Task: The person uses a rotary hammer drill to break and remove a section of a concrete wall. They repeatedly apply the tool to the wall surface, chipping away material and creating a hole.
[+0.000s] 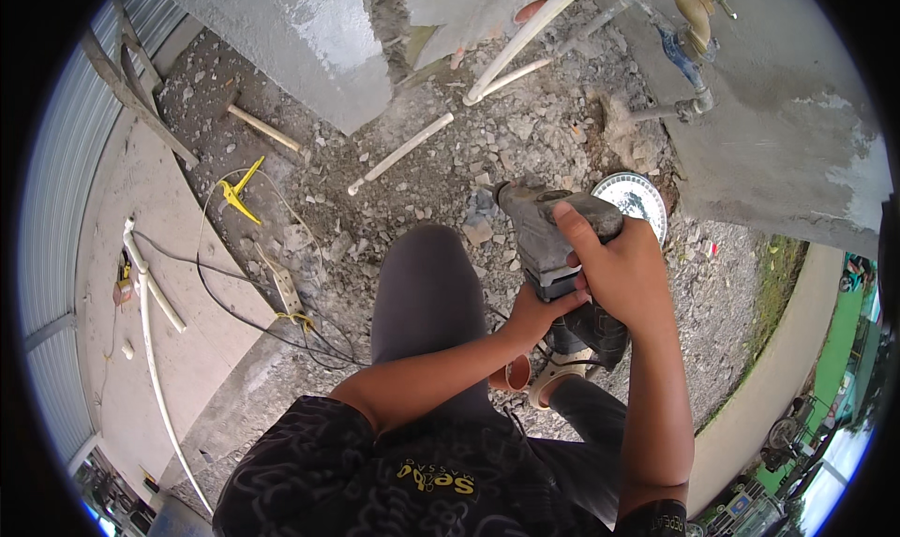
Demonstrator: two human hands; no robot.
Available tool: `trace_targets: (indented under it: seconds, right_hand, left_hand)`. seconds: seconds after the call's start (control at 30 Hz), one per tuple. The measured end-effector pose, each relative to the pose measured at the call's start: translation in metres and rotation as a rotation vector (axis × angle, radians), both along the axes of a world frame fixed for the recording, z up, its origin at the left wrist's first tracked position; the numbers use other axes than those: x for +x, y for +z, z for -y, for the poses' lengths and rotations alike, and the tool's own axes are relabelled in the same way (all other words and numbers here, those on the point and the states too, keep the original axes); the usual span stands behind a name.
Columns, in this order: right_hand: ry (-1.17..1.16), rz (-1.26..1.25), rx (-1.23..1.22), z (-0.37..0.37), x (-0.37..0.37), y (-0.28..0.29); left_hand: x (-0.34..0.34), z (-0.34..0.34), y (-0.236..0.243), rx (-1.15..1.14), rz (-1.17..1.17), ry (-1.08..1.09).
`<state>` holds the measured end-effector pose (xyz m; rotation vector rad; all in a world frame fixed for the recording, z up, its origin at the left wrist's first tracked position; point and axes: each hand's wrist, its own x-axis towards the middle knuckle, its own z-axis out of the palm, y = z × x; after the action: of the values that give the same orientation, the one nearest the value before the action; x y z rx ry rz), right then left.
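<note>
A dusty dark rotary hammer [562, 220] is held between my hands over the rubble, its nose toward the far left and its black rear handle [611, 342] toward me. My right hand [614, 270] wraps the upper rear of the body, thumb lying along the top. Under it, my left hand [542, 314] grips the lower side of the body, its fingers partly hidden by the tool. Beyond the tool a white round perforated plate-like piece [633, 198] lies against the rubble, partly covered by my right hand and the tool.
Broken concrete covers the ground. Left lie a hammer [267, 130], a yellow angled tool [242, 195], a power strip [284, 284] with cords, and white pipes [150, 293]. Loose pipe [401, 153] lies ahead. A brass tap [692, 17] juts from the wall, right. An orange pipe end [512, 374] sits near my foot.
</note>
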<state>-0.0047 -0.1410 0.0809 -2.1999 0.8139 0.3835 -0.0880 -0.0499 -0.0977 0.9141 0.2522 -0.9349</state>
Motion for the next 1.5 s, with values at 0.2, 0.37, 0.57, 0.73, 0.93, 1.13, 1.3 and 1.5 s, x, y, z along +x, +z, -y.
trace_targets:
  seconds: [0.2, 0.37, 0.57, 0.73, 0.93, 1.13, 1.3, 1.5]
  right_hand:
    - [0.231, -0.040, -0.184, -0.008, 0.044, 0.002]
    - [0.332, -0.060, -0.280, 0.009, 0.083, 0.014]
    - [0.285, -0.049, -0.243, 0.018, 0.095, 0.013]
    - [0.259, -0.062, -0.205, 0.029, 0.092, 0.008]
    - [0.145, -0.084, 0.065, 0.025, 0.077, 0.014]
    - [0.185, -0.064, -0.016, 0.009, 0.078, 0.015]
    - [0.187, -0.059, -0.023, 0.005, 0.081, 0.015]
    - [0.152, -0.015, -0.025, 0.004, 0.078, 0.028]
  left_hand:
    - [0.015, 0.014, 0.001, -0.221, -0.088, 0.243]
    - [0.041, 0.041, 0.002, -0.299, -0.094, 0.300]
    - [0.046, 0.039, -0.005, -0.453, -0.147, 0.231]
    - [0.047, 0.041, -0.008, -0.491, -0.178, 0.192]
    - [0.044, 0.037, -0.010, -0.520, -0.143, 0.183]
    - [0.046, 0.025, -0.009, -0.567, -0.183, 0.174]
    - [0.051, 0.022, 0.000, -0.547, -0.177, 0.197]
    - [0.053, 0.022, 0.016, -0.537, -0.185, 0.210]
